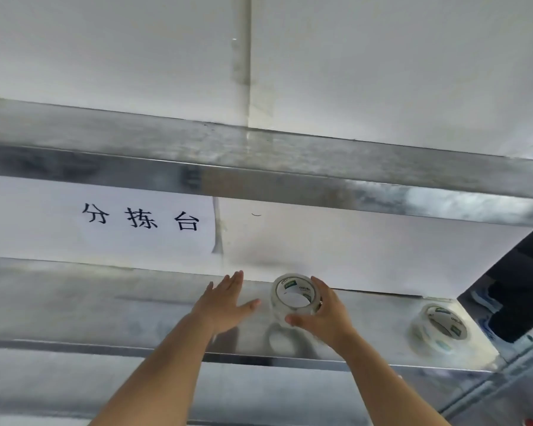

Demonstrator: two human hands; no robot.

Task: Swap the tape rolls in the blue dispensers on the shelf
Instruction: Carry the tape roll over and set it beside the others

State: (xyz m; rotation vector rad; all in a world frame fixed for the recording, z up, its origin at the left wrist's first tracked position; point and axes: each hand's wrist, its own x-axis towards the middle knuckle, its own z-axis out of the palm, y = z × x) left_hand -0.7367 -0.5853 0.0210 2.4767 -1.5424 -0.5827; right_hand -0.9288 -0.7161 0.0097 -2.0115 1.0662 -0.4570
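Observation:
A clear tape roll (293, 295) with a white core and green label stands tilted on its edge on the steel shelf (105, 305). My right hand (323, 318) grips it from the right, thumb under its front. My left hand (225, 302) hovers flat and open just to the left of the roll, fingers spread, not touching it. A second clear tape roll (440, 329) lies on the shelf near its right end. No blue dispenser is in view.
An upper steel shelf (290, 167) runs across above. A white wall behind carries a paper sign with black characters (142, 218). Right of the shelf end is a dark gap (517, 290) with blue-and-white items.

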